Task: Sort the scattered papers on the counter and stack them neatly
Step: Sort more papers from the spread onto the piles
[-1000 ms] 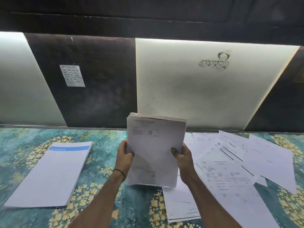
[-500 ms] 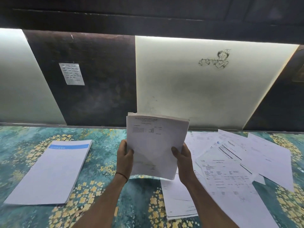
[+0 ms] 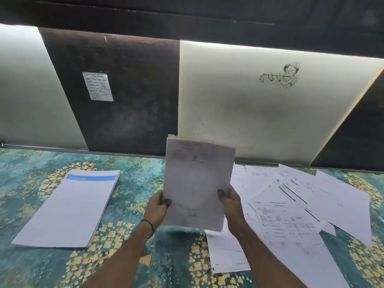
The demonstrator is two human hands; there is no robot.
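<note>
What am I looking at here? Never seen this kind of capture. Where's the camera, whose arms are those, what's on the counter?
There is no machine here. A person does the job with bare hands, and one wide-angle camera worn on their head looks forward and down, so the arms coming in from the bottom are their own.

The left hand and right hand each grip a side edge of a sheaf of printed pages, held upright.

The counter has a green and yellow floral pattern. On its left lies a neat stack with a blue band across its top page. On its right lie loose papers, overlapping at odd angles and not yet sorted.

On the wall behind hang a small note and a line drawing.
</note>
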